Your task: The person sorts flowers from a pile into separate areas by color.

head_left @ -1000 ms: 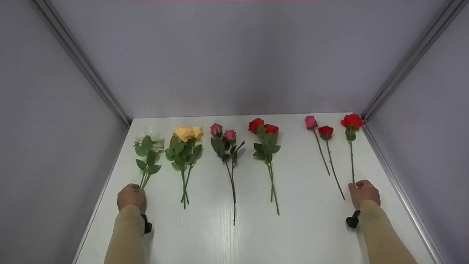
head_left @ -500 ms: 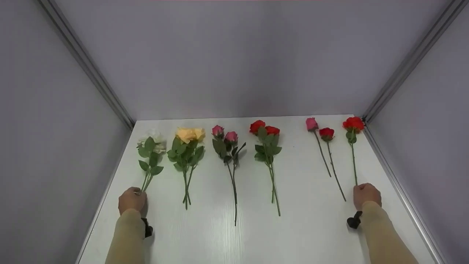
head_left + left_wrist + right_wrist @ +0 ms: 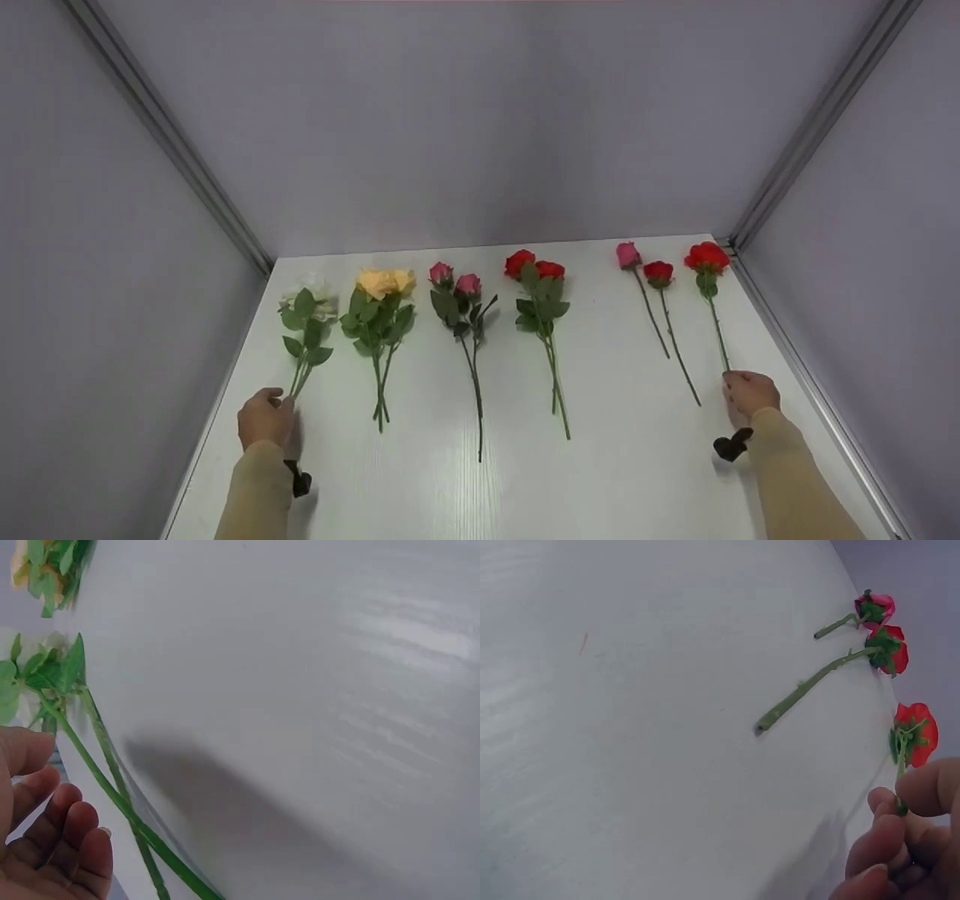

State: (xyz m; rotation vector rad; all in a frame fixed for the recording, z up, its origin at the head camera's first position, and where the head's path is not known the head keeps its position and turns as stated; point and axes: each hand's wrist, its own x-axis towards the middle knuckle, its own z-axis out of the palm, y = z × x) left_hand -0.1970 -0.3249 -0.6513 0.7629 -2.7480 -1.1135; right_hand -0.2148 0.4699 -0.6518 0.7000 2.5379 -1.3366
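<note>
On the left, white flowers (image 3: 324, 307) with green leaves lie on the table, their crossed stems (image 3: 120, 799) running past my left hand (image 3: 264, 420). In the left wrist view its fingers (image 3: 66, 829) are loosely curled beside the stems, with the thumb apart and nothing between them. At the far right my right hand (image 3: 752, 394) pinches the lower stem end of a single red flower (image 3: 707, 257) between thumb and fingers. That flower (image 3: 917, 731) points away from me, its stem slanting toward the hand.
Between the hands lie yellow roses (image 3: 379, 283), pink roses (image 3: 469, 284) and a red pair (image 3: 520, 263) on the white table (image 3: 630, 465). A single pink rose (image 3: 628, 256) and a small red rose (image 3: 658, 274) lie left of my right hand. Grey walls (image 3: 480, 135) enclose the table.
My left fingers have loosened from the white flowers' stems. My right hand has closed on the red flower's stem and shifted its lower end rightward, so the stem slants more. The head view tilts slightly.
</note>
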